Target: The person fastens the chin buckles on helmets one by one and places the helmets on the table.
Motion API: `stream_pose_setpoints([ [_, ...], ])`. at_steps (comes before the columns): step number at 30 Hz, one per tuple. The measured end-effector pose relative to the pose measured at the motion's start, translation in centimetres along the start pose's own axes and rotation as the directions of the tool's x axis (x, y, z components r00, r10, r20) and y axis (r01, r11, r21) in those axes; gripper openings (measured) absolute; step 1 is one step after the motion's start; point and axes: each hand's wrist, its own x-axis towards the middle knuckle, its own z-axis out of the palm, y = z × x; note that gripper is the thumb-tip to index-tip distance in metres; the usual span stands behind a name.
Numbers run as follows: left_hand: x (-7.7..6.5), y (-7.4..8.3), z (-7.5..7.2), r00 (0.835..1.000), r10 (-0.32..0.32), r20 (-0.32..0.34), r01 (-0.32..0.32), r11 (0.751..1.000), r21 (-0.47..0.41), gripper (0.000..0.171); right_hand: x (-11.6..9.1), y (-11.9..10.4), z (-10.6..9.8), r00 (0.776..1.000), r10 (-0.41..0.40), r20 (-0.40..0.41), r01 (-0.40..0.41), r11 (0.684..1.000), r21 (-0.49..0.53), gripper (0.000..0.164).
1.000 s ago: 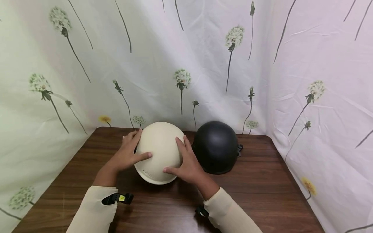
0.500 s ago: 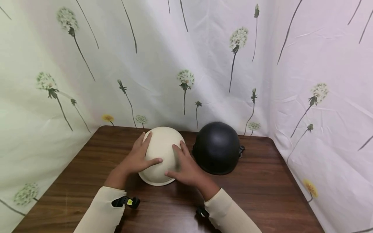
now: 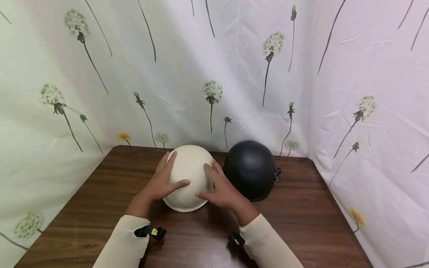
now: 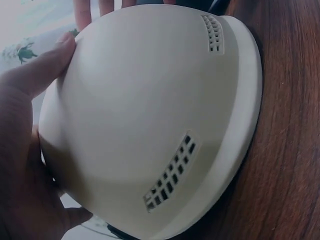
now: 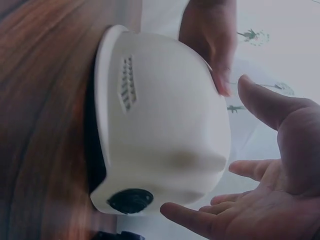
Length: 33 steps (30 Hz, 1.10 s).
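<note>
Against the cream helmet (image 3: 192,163), rested left hand (image 3: 162,182) with spread fingers; held right hand (image 3: 223,190) splay-fingered just beside (near the black helmet (image 3: 253,167)).

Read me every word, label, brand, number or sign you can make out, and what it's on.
No readable text anywhere.
Yellow label on the left wrist's black strap: too small to read.
Round black knob on the cream helmet: too blurred to tell if marked.
Black helmet: no lettering visible.
</note>
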Motion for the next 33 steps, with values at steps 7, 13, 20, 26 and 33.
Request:
stream_pose_setpoints([
  [7,0.1,-0.9,0.6,0.999,0.008,-0.035,-0.010,0.998,-0.057,0.116,-0.1,-0.3,-0.5,1.000,-0.004,0.011,0.004,0.999,0.034,0.096],
  [13,0.2,-1.2,0.7,0.999,0.002,-0.048,-0.007,0.996,-0.094,0.116,-0.1,-0.1,-1.2,1.000,-0.021,-0.016,0.022,1.000,0.020,0.094],
  [20,0.4,-1.6,0.6,0.998,-0.007,-0.064,-0.001,0.992,-0.127,0.115,-0.4,0.4,-2.4,0.996,-0.042,-0.073,0.045,0.999,0.028,0.092],
  [26,0.7,-1.4,0.7,0.997,-0.011,-0.074,0.001,0.991,-0.131,0.114,-1.4,0.9,-3.7,0.989,-0.051,-0.137,0.055,0.998,0.028,0.088],
  [33,0.8,-1.5,1.2,0.995,-0.026,-0.097,0.016,0.994,-0.108,0.115,-3.1,1.5,-4.7,0.969,-0.118,-0.219,0.114,0.993,-0.033,0.078],
])
